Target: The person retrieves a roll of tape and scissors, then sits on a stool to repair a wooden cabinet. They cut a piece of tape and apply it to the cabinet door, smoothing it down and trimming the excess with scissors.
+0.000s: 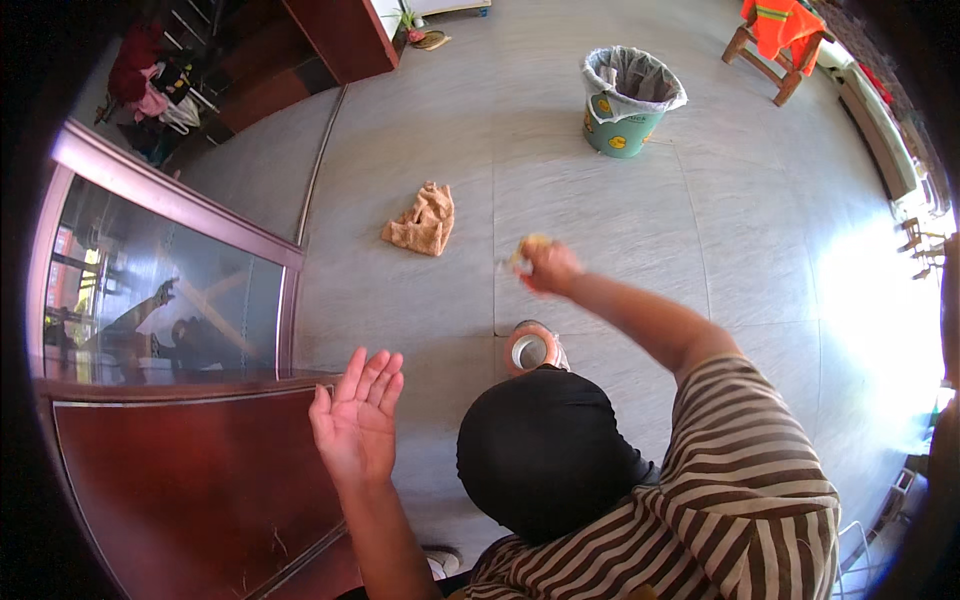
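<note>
My right hand [552,268] reaches out over the grey floor, its fingers closed round a small yellow-and-white thing [532,243]. Motion blur hides what kind of thing it is. My left hand [360,430] is raised with the palm showing and the fingers stretched out, holding nothing. It is close to a red-brown door panel [190,490] with glass above it. A pinkish-orange ring with a white core [530,348], like a roll of tape, shows just beyond my black-clad knee [548,450]. A crumpled tan cloth [425,220] lies on the floor, left of my right hand.
A green bin [622,130] with a clear liner stands farther off. At the far right is a wooden stool [775,70] draped with an orange garment [785,28]. The glass panel [165,285] stands along the left. A small plant [408,20] is at the back.
</note>
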Demonstrator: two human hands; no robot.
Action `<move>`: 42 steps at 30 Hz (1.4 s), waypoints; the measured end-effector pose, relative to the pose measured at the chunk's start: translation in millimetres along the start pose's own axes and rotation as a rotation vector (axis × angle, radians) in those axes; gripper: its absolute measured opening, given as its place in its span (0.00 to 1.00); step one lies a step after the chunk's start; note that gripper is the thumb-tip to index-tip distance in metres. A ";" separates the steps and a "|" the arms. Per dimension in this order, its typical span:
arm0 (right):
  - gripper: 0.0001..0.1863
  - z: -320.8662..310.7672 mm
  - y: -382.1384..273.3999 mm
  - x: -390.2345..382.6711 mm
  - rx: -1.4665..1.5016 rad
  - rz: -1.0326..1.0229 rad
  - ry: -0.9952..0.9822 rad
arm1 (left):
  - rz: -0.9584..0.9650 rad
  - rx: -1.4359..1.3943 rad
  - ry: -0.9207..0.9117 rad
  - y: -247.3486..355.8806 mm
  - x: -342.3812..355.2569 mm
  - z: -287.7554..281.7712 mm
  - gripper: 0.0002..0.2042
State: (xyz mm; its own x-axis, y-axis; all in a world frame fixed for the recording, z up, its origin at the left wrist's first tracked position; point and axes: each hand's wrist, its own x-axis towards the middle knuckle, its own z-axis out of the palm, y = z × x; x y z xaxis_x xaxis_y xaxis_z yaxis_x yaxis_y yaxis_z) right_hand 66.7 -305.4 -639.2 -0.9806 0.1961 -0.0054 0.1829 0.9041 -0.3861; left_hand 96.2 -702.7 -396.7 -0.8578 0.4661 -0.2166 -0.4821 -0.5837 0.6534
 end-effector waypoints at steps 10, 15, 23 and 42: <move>0.27 -210.5 200.7 170.8 -0.566 0.354 0.421 | -0.029 -0.070 0.335 -3.8 -19.6 -55.5 0.35; 0.24 -221.2 224.5 170.0 -0.413 0.466 0.167 | -0.086 -0.049 0.405 -18.2 -21.5 -62.2 0.35; 0.26 -186.8 211.6 158.6 -0.569 0.059 0.318 | -0.140 -0.047 0.376 -27.6 -7.2 -41.0 0.35; 0.26 -76.0 -179.6 -25.0 0.239 -1.000 0.003 | 0.049 0.280 0.024 -6.4 67.1 44.0 0.42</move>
State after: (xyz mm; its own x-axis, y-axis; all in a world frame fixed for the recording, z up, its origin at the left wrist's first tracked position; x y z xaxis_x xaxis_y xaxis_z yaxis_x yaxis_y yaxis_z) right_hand 63.8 -443.9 -499.6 -0.6760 -0.6043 0.4217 -0.7369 0.5552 -0.3857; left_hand 49.5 -638.4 -383.5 -0.8846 0.4238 -0.1945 -0.3746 -0.3977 0.8376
